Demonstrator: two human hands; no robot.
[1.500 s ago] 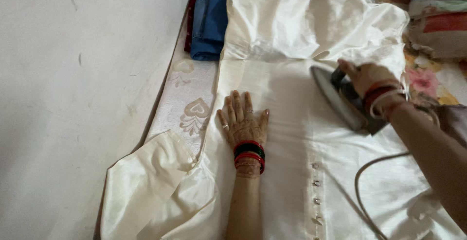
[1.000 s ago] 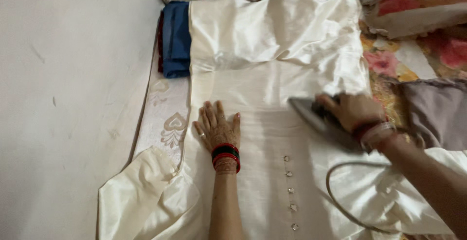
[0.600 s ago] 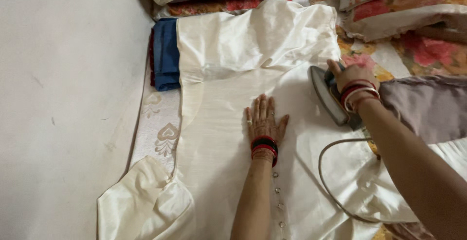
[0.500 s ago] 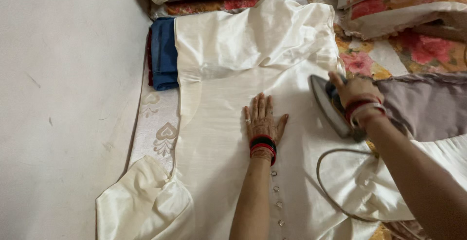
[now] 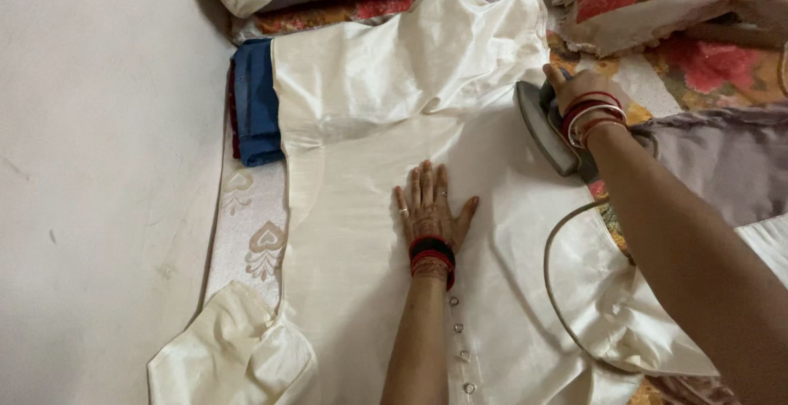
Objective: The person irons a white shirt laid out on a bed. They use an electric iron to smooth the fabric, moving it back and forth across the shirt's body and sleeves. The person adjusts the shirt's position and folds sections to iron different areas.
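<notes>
Iron (image 5: 548, 130) half hidden under right hand (image 5: 579, 93); cord (image 5: 566, 290) runs off-frame.

Both forearms are bare, no sleeves in sight; the left hand (image 5: 428, 212) wears a ring and a stack of red and dark bangles (image 5: 432, 256); the right hand (image 5: 577, 86) carries red and white-looking bangles (image 5: 593, 115), possibly metal.
</notes>
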